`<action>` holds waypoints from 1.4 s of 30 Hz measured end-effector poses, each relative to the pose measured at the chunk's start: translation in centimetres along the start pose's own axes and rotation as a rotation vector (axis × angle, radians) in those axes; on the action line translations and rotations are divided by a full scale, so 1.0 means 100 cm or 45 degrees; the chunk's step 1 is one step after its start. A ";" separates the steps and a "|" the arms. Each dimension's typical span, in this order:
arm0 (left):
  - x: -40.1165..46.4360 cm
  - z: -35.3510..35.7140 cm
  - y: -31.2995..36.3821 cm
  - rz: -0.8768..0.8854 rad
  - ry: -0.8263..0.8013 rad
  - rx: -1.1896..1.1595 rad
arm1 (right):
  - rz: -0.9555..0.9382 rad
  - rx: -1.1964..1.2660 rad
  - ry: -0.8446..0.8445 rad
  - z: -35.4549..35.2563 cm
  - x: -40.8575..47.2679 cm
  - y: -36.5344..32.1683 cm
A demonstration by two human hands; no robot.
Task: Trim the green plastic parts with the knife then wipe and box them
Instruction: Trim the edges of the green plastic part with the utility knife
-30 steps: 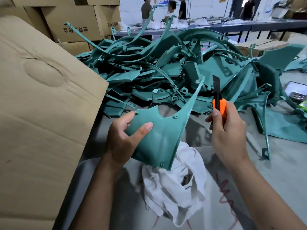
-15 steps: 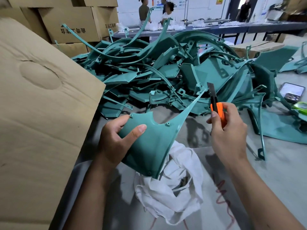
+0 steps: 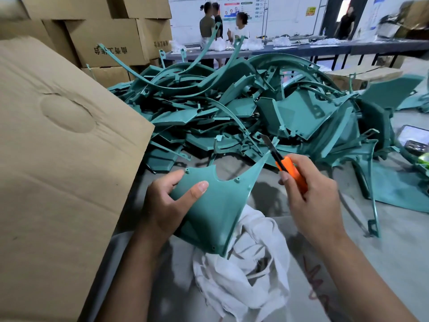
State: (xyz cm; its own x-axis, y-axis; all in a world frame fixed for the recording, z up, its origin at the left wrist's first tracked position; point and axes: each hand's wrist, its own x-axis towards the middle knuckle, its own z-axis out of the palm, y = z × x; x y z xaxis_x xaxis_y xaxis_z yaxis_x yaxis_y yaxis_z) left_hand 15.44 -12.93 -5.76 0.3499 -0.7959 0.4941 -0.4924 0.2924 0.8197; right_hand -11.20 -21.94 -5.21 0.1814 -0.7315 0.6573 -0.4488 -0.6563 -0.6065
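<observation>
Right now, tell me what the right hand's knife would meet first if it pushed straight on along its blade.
The right hand points the knife up and left. Its blade sits beside the thin tip of the held green part; straight on, it would probably meet the pile of green parts, though depth is unclear.

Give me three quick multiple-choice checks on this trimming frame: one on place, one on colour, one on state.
1. Where is the white cloth?
A. on the cardboard box
B. on the table under the held green part
C. on the pile

2. The knife handle is:
A. orange
B. blue
C. black

3. The left hand is:
A. empty
B. gripping the green part
C. flat on the table

Answers: B, the cloth lies below the part; A, orange shows in the right hand; B, thumb over the part's face.
</observation>
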 end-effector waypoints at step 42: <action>0.006 -0.001 0.036 -0.458 0.399 -0.839 | -0.052 -0.602 -0.267 -0.003 0.004 0.002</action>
State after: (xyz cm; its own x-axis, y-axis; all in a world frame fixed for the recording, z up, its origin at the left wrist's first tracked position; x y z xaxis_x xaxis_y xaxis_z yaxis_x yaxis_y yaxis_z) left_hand 13.92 -12.31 -2.51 0.6522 -0.7439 0.1460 0.2284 0.3765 0.8978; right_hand -11.47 -22.27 -4.92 0.3568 -0.7604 0.5427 -0.7751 -0.5652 -0.2823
